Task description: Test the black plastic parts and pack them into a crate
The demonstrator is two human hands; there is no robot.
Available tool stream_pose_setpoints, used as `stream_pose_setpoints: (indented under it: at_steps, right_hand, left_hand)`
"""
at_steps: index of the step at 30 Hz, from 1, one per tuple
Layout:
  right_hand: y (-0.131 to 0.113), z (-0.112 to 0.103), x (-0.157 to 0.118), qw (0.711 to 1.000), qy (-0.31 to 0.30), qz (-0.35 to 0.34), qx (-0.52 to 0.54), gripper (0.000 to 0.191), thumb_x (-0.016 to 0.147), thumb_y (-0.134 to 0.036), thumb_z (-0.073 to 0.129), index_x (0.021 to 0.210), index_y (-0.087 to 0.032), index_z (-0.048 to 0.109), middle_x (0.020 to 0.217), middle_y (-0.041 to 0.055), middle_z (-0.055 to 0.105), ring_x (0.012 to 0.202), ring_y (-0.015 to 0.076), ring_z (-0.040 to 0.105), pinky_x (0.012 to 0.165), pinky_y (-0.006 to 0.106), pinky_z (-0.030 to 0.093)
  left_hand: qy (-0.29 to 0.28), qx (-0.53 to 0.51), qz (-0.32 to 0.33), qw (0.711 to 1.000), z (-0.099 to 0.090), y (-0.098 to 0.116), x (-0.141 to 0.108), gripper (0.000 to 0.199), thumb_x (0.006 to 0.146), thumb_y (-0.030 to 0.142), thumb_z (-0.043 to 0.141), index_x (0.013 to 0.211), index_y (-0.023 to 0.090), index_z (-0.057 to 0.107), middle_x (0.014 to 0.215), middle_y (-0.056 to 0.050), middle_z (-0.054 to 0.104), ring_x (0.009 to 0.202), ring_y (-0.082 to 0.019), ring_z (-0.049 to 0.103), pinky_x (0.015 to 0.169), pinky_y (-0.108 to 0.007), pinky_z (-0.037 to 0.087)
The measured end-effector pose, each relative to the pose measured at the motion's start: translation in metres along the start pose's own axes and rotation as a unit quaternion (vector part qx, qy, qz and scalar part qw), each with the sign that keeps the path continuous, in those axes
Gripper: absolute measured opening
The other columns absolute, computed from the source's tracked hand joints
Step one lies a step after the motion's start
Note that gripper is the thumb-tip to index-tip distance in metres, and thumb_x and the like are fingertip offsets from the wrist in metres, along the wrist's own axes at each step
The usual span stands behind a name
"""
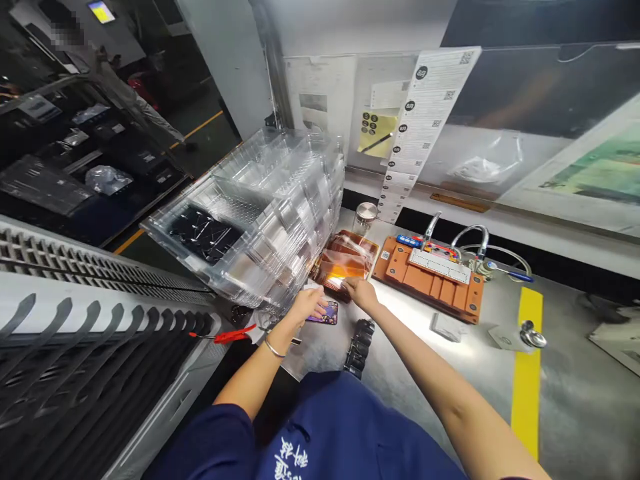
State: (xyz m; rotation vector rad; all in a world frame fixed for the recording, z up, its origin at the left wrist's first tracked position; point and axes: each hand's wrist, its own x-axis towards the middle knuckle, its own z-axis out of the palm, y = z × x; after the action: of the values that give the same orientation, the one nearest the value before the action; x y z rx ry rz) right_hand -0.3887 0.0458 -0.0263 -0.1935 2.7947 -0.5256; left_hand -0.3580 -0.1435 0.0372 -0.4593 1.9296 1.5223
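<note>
Amber sheets: we see them [345,268] piled on the bench, between the clear trays [295,230] and the orange fixture [397,267].
Right hand: ours [363,295] has its fingertips at the pile's near edge; we cannot tell whether they pinch a sheet.
Left hand: ours [307,307], fingers half curled, is over the phone [329,315], near a whitish scrap [314,285]; we cannot tell whether it grips that.
Progress: the sheets lie together as 1 pile, and 1 white strip [440,267] sits across the fixture; how much is done or left, we cannot tell.
Bench: grey metal [480,373], with yellow tape [528,373] and black parts [359,348].
Room: we see 1 person [135,100] beyond, beside dark shelving [50,180].
</note>
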Motion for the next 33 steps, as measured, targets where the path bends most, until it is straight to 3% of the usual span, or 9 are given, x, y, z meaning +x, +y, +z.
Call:
stream_pose_setpoints:
  at_steps: [2, 6, 10, 14, 18, 21, 24, 28, 33]
  right_hand:
    - [-0.002, -0.002, -0.007, 1.0, 0.014, -0.014, 0.005, 0.034, 0.096, -0.031, 0.04, 0.117, -0.022, 0.065, 0.12, 0.0051, 0.062, 0.108, 0.016, 0.056, 0.09, 0.025, 0.04]
    - [-0.008, -0.003, -0.025, 0.998, 0.031, -0.058, -0.012, 0.036, 0.097, -0.029, 0.038, 0.119, -0.018, 0.065, 0.122, 0.0101, 0.059, 0.109, 0.0212, 0.055, 0.094, 0.034, 0.04]
    - [-0.013, -0.008, -0.037, 0.993, 0.013, -0.109, 0.049, 0.031, 0.09, -0.034, 0.053, 0.114, -0.019, 0.067, 0.117, 0.0095, 0.062, 0.107, 0.0217, 0.056, 0.093, 0.035, 0.043]
    - [-0.023, -0.027, -0.041, 0.976, 0.11, -0.072, 0.173, 0.03, 0.088, -0.033, 0.056, 0.109, -0.016, 0.068, 0.104, 0.0088, 0.066, 0.094, 0.017, 0.061, 0.084, 0.028, 0.047]
    - [-0.033, -0.059, -0.049, 0.973, 0.112, -0.026, 0.199, 0.023, 0.085, -0.031, 0.057, 0.094, -0.016, 0.072, 0.089, 0.0058, 0.069, 0.081, 0.0153, 0.063, 0.073, 0.024, 0.046]
    - [-0.03, -0.084, -0.059, 0.969, 0.059, -0.027, 0.237, 0.019, 0.082, -0.025, 0.057, 0.085, -0.016, 0.073, 0.081, 0.0029, 0.069, 0.073, 0.0127, 0.062, 0.067, 0.021, 0.043]
    - [-0.023, -0.1, -0.068, 0.958, 0.015, -0.032, 0.284, 0.019, 0.079, -0.02, 0.055, 0.081, -0.014, 0.073, 0.074, 0.0015, 0.069, 0.068, 0.0107, 0.061, 0.061, 0.018, 0.041]
    - [-0.017, -0.109, -0.072, 0.939, -0.018, -0.026, 0.343, 0.022, 0.075, -0.031, 0.062, 0.081, -0.013, 0.073, 0.075, 0.003, 0.069, 0.067, 0.0113, 0.062, 0.061, 0.018, 0.044]
    - [-0.002, -0.106, -0.072, 0.891, -0.011, 0.05, 0.451, 0.038, 0.066, -0.048, 0.068, 0.071, -0.01, 0.069, 0.064, 0.0058, 0.065, 0.057, 0.011, 0.059, 0.055, 0.02, 0.047]
  left_hand:
    - [0.0, -0.121, -0.076, 0.99, -0.001, -0.002, 0.022, 0.048, 0.088, 0.057, 0.046, 0.103, 0.012, 0.054, 0.101, -0.015, 0.067, 0.068, -0.016, 0.066, 0.059, -0.028, 0.054]
    - [0.003, -0.205, -0.059, 0.977, 0.0, 0.002, 0.044, 0.037, 0.083, 0.04, 0.061, 0.106, 0.013, 0.052, 0.115, -0.016, 0.062, 0.084, -0.018, 0.067, 0.07, -0.032, 0.056]
    - [0.023, -0.176, 0.043, 0.983, 0.016, 0.002, 0.052, 0.014, 0.077, 0.014, 0.061, 0.09, 0.011, 0.057, 0.094, -0.01, 0.068, 0.079, -0.014, 0.067, 0.077, -0.03, 0.055]
    - [-0.012, -0.035, 0.184, 0.982, 0.03, 0.002, 0.044, 0.013, 0.079, 0.013, 0.053, 0.09, 0.011, 0.061, 0.087, -0.009, 0.07, 0.081, -0.016, 0.067, 0.079, -0.03, 0.054]
    - [-0.015, 0.181, 0.36, 0.915, 0.03, 0.014, 0.025, 0.017, 0.08, 0.014, 0.051, 0.086, 0.015, 0.067, 0.083, -0.006, 0.07, 0.078, -0.017, 0.064, 0.079, -0.03, 0.05]
    - [-0.072, 0.222, 0.423, 0.875, 0.027, 0.025, 0.015, 0.019, 0.084, 0.017, 0.049, 0.086, 0.017, 0.069, 0.081, -0.005, 0.07, 0.074, -0.016, 0.063, 0.074, -0.028, 0.049]
    - [-0.103, 0.211, 0.445, 0.864, 0.029, 0.029, 0.012, 0.019, 0.085, 0.02, 0.051, 0.087, 0.016, 0.069, 0.084, -0.006, 0.071, 0.076, -0.016, 0.065, 0.073, -0.027, 0.049]
    - [-0.103, 0.199, 0.445, 0.867, 0.037, 0.026, 0.009, 0.02, 0.086, 0.021, 0.05, 0.088, 0.016, 0.069, 0.086, -0.006, 0.07, 0.079, -0.016, 0.064, 0.075, -0.027, 0.049]
    - [-0.108, 0.105, 0.375, 0.915, 0.049, 0.016, 0.019, 0.022, 0.088, 0.03, 0.05, 0.088, 0.015, 0.065, 0.075, -0.002, 0.066, 0.066, -0.011, 0.06, 0.065, -0.022, 0.048]
